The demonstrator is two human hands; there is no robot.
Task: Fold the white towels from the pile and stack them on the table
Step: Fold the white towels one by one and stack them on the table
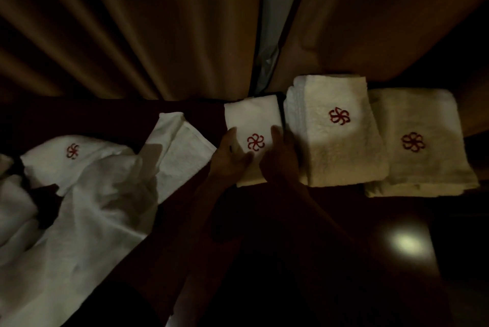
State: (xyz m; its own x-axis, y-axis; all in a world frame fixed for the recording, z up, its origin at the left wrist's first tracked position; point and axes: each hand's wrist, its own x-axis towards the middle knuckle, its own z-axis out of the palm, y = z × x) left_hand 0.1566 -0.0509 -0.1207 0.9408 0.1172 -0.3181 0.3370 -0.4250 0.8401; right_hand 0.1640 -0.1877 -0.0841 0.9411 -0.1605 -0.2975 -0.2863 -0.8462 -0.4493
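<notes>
A small folded white towel (pixel 252 120) with a red flower emblem lies on the dark table (pixel 330 221). My left hand (pixel 229 153) rests flat on its left side and my right hand (pixel 281 154) lies on its right side, fingers straight. To the right stand two stacks of folded towels, one taller (pixel 341 147) and one at the far right (pixel 420 157), each with a red emblem on top. The loose pile of unfolded white towels (pixel 87 194) spreads over the left part of the table.
Brown curtains (pixel 132 35) hang right behind the table, with a pale gap (pixel 277 22) between them. A bright light spot (pixel 404 244) reflects on the glossy table surface at the lower right. The scene is dim.
</notes>
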